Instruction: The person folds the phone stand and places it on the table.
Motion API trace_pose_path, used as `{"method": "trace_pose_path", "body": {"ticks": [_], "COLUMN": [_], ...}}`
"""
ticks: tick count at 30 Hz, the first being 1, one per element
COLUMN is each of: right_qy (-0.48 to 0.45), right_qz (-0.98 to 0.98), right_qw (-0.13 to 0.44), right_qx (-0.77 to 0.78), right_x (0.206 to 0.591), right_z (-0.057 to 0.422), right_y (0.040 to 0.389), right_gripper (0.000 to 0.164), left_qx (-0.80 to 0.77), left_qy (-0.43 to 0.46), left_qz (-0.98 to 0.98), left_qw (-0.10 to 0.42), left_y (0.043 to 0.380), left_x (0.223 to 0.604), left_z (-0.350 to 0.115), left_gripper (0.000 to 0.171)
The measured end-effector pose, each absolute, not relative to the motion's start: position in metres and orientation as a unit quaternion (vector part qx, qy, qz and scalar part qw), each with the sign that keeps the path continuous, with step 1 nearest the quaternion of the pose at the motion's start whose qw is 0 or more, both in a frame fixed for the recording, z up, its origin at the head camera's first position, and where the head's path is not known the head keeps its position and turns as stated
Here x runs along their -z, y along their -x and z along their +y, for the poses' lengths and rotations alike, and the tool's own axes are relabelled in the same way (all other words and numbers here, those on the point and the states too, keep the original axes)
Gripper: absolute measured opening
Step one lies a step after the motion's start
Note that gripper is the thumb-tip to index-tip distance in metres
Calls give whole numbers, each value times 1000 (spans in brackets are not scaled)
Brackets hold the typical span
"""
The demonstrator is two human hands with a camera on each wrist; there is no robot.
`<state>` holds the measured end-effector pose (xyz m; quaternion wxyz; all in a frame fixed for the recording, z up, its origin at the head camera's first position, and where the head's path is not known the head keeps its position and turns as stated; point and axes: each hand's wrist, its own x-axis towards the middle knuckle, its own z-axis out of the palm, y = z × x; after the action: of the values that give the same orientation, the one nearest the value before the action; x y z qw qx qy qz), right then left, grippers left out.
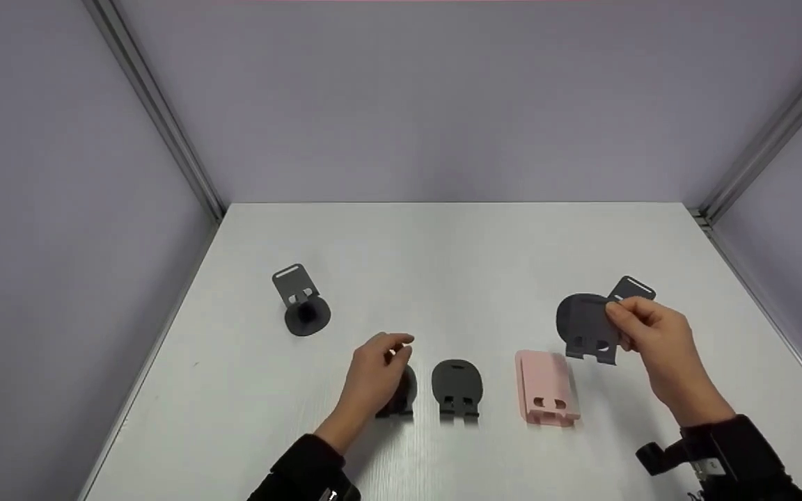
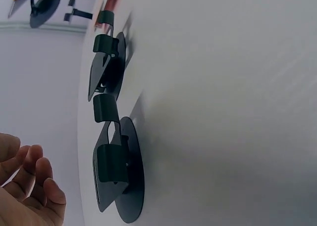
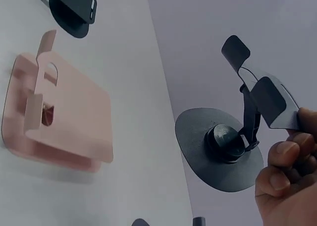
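My right hand (image 1: pixel 658 341) pinches the plate edge of a dark grey phone stand (image 3: pixel 220 151), holding it above the table; its round base hangs out to the side. Near it on the table sits a pink phone stand (image 1: pixel 540 383) with a squarish base, folded low. My left hand (image 1: pixel 376 372) hovers with loosely bent fingers over another dark phone stand (image 2: pixel 129 176), covering part of it in the head view. Between the fingers and that stand a gap shows in the left wrist view. Just right of it stands a similar dark phone stand (image 1: pixel 457 383).
At the back left is an unfolded dark phone stand (image 1: pixel 305 316). Behind my right hand the slotted plate of one more dark stand (image 1: pixel 634 287) shows, mostly hidden. The white table (image 1: pixel 401 264) meets pale panels (image 1: pixel 401 104) at the back and sides.
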<state>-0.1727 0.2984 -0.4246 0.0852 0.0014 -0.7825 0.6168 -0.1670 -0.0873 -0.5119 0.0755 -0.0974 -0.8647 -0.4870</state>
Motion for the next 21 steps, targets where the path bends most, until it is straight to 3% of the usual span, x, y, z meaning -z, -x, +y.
{"method": "trace_pose_path", "body": {"ticks": [15,21], "right_qy": [-29,-44], "right_qz": [-789,-772], "right_qw": [55,27], "right_qx": [-611,-634], "right_x": [424,426], "right_z": [248,225], "right_y": [179,179], "right_gripper": [25,21], "left_qx": [504,535], "left_qy": [130,143], "left_qz": [-853,-833], "left_qw": [50,14], "left_y": [169,172], "left_x": [508,506], "left_z": [-74,-65], "left_gripper": [22,31]}}
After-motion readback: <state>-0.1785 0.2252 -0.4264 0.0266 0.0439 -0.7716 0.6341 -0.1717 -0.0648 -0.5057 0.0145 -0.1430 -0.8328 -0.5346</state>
